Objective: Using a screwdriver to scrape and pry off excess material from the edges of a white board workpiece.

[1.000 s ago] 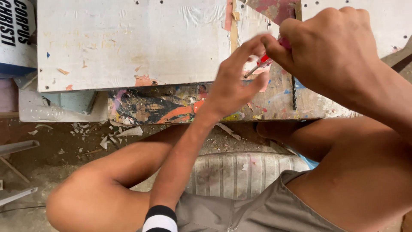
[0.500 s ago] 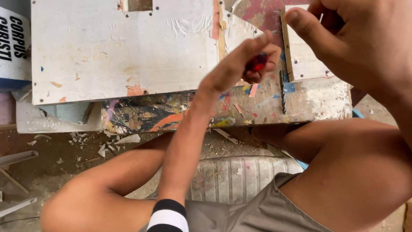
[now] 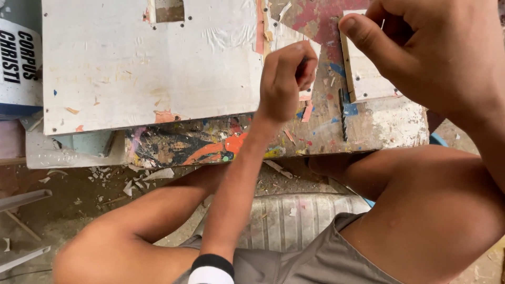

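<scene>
Nearest, the person sits on a ribbed plastic seat (image 3: 284,223), knees against the front edge of a paint-splattered workbench (image 3: 210,144). The left hand (image 3: 286,79) is curled into a fist over the bench's middle (what it grips is hidden). A dark drill bit (image 3: 344,117) lies near the bench's right front. Beyond, a large white board (image 3: 147,63) covers the left. At the far right, the right hand (image 3: 421,47) pinches a thin nail (image 3: 382,24) above a small white board (image 3: 365,73).
</scene>
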